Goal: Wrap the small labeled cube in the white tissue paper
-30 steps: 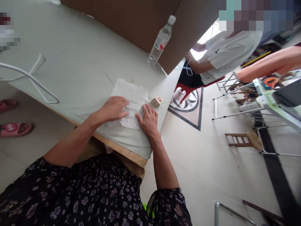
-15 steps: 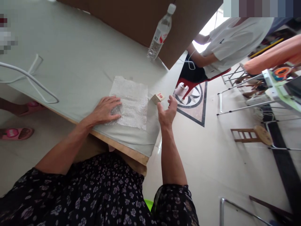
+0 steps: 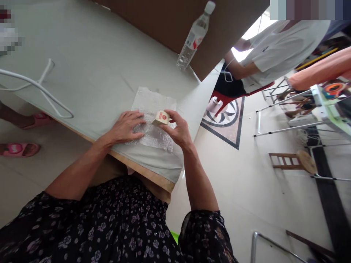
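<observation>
A sheet of bubble wrap (image 3: pixel 146 98) lies spread on the table near its front corner. My left hand (image 3: pixel 124 127) rests flat on the sheet's left part, fingers spread. Between thumb and fingers, my right hand (image 3: pixel 178 129) grips a small cream box (image 3: pixel 161 117) with red print on its face. The box is over the middle of the bubble wrap, slightly tilted; whether it touches the sheet I cannot tell.
A clear plastic bottle (image 3: pixel 195 38) stands by a brown cardboard panel (image 3: pixel 153 25) at the back. A white bent frame (image 3: pixel 35 86) is at the left. Beyond the table's right edge, a person in a white shirt (image 3: pixel 290 51) sits near a wooden stool (image 3: pixel 305 162).
My right hand has taken hold of the small box at the sheet's right side and carried it left over the bubble wrap. My left hand stays on the sheet.
</observation>
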Tool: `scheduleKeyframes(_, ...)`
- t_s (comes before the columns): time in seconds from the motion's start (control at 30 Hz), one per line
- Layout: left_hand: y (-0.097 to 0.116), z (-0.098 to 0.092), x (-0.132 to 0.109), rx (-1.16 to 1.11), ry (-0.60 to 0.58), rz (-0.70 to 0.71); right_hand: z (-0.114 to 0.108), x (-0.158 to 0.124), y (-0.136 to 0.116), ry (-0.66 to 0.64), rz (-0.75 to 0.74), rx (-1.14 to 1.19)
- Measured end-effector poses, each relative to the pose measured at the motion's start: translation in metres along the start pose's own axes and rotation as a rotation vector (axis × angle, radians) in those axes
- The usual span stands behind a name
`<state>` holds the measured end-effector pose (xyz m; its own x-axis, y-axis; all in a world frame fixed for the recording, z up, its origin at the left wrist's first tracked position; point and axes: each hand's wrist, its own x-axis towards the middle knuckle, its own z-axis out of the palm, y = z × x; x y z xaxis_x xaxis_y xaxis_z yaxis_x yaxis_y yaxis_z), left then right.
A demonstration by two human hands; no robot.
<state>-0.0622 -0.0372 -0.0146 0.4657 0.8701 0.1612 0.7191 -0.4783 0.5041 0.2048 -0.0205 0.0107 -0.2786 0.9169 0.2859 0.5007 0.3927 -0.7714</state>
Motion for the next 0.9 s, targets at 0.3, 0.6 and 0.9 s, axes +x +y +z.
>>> scheduleKeyframes(0.3,0.003,0.000,0.002,0.012,-0.017,-0.004,0.019,0.007,0.012,-0.155,0.061,0.010)
scheduleKeyframes(0.6,0.002,0.000,0.003,0.034,-0.028,0.008,0.021,0.007,0.016,-0.171,0.053,-0.049)
scheduleKeyframes(0.9,-0.001,0.001,0.004,0.006,-0.029,0.010,-0.002,-0.051,-0.013,0.015,-0.155,-0.322)
